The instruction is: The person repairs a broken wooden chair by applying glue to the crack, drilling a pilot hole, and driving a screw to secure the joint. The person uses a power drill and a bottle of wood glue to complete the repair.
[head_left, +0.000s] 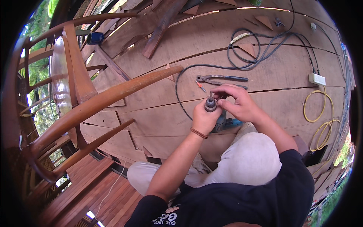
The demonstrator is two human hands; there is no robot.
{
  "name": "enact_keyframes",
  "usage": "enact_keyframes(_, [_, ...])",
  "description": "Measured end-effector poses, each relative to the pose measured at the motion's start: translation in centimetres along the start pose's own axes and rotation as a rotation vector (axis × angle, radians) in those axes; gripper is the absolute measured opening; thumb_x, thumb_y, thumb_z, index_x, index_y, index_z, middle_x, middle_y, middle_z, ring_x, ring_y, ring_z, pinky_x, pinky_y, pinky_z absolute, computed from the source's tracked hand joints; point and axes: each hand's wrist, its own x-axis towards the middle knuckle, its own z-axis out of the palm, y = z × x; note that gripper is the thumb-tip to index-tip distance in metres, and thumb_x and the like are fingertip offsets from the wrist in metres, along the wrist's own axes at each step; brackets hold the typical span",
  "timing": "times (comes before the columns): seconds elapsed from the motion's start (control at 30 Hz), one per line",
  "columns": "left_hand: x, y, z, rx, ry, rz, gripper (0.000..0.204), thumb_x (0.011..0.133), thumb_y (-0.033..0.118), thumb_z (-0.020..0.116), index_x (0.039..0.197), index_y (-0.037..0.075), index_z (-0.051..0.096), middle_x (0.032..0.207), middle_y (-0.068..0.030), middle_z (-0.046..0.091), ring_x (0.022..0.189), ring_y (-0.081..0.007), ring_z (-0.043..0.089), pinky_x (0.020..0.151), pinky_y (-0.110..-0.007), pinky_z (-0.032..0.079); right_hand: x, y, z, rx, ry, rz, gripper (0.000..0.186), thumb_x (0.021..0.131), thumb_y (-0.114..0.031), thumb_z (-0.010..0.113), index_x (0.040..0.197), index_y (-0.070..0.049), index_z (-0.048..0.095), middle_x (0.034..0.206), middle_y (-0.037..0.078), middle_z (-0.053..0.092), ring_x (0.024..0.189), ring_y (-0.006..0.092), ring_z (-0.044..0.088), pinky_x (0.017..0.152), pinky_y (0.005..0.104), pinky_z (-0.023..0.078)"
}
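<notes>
Blue power drill (222, 122), one, with dark metal chuck (210, 106), held in front of the seated person, above the plank floor (151, 106), chuck toward the camera. Left hand (204, 118): closed around the drill at its chuck; braided brown bracelet (198, 132) at the wrist. Right hand (240, 103): fingers bent, thumb and fingertips at the chuck's mouth; whether they pinch a small piece, cannot tell. Pale trousers (251, 155), bent knee just beside the drill. Steel pincers (223, 79) with dark handles, lying just beyond the hands; small orange-and-grey piece (200, 86) next to them. Black cable (210, 66), looped across the planks, its coil beyond the pincers. White socket block (317, 79), to the right, plugs inserted; yellow cord (307, 109), coiled below it. Brown wooden chair (124, 88), to the left, legs reaching over the planks. Dark blue can (95, 38), near the chair. Triangular wood offcuts (263, 22), scattered at the far side.
</notes>
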Motion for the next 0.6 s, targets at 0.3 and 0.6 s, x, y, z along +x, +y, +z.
enact_keyframes(0.3, [3.3, 2.8, -1.4, -0.396, 0.173, -0.218, 0.015, 0.086, 0.013, 0.066, 0.081, -0.001, 0.067, 0.080, -0.0082, 0.069, 0.070, -0.0152, 0.064, 0.064, -0.029, 0.051, -6.5, 2.7, 0.6, -0.868, -0.071, -0.208, 0.081, 0.062, -0.025, 0.083, 0.132, -0.005, 0.048, 0.122, 0.012, 0.056, 0.106, 0.0290, 0.058, 0.100, 0.0491, 0.037])
enact_keyframes(0.6, [2.9, 3.9, -2.3, -0.607, 0.075, -0.192, 0.011, 0.088, 0.016, 0.071, 0.084, 0.008, 0.064, 0.083, -0.0036, 0.066, 0.075, -0.0132, 0.063, 0.068, -0.030, 0.053, -5.5, 4.9, 0.4, -0.992, 0.073, -0.481, 0.088, 0.050, -0.018, 0.076, 0.131, 0.003, 0.050, 0.114, 0.016, 0.058, 0.099, 0.0309, 0.058, 0.086, 0.0468, 0.039])
